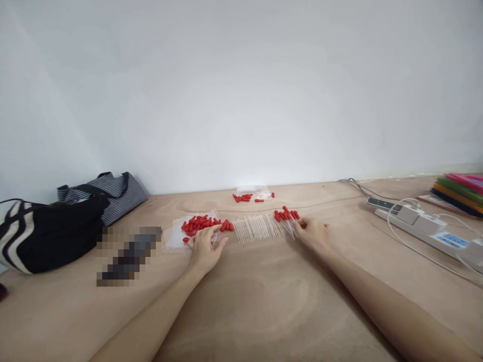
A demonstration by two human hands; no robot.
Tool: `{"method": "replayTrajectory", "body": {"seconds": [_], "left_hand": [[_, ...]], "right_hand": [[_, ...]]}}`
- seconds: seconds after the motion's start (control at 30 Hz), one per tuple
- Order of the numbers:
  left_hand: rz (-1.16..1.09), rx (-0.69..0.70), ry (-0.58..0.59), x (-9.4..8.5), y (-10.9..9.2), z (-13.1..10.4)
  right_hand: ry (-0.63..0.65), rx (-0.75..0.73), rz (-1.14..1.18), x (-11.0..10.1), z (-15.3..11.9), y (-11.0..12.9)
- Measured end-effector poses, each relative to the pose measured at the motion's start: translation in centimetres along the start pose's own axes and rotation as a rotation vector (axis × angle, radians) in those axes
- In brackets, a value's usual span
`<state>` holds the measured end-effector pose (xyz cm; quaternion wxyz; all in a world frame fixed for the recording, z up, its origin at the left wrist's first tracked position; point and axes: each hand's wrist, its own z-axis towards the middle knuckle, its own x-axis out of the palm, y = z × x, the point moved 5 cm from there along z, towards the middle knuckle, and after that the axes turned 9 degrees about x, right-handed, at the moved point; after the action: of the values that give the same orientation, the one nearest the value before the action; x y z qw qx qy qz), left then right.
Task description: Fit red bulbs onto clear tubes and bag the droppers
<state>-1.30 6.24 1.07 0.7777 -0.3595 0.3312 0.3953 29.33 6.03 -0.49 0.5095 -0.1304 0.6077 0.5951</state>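
My left hand (207, 249) is over the near edge of a pile of small red bulb-shaped pieces (198, 222), palm down with thumb and fingers apart. The pile lies on clear plastic bags (174, 235). Right of it, a row of thin pale sticks (258, 227) is laid side by side. At the row's right end, my right hand (315, 232) has its fingertips closed around the lower ends of thin sticks with red tips (287, 214). How many it grips is hard to make out.
Farther back lie more red pieces (242, 198) and a plastic bag (252, 191). A white power strip (426, 223) with cables and stacked coloured folders (458, 193) are right. A black bag (56, 231), a striped bag (126, 198) and a blurred dark object (130, 256) are left.
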Motion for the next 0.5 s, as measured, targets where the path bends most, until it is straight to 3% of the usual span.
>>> {"method": "replayTrajectory", "body": {"seconds": [0.27,0.5], "left_hand": [[0.169,-0.128,-0.007,-0.2,2.1,0.6],[0.312,0.056,-0.129,0.5,1.0,1.5]], "right_hand": [[0.045,0.115,-0.183,1.2,1.0,-1.3],[-0.022,0.004,-0.093,1.4,0.9,-0.5]]}}
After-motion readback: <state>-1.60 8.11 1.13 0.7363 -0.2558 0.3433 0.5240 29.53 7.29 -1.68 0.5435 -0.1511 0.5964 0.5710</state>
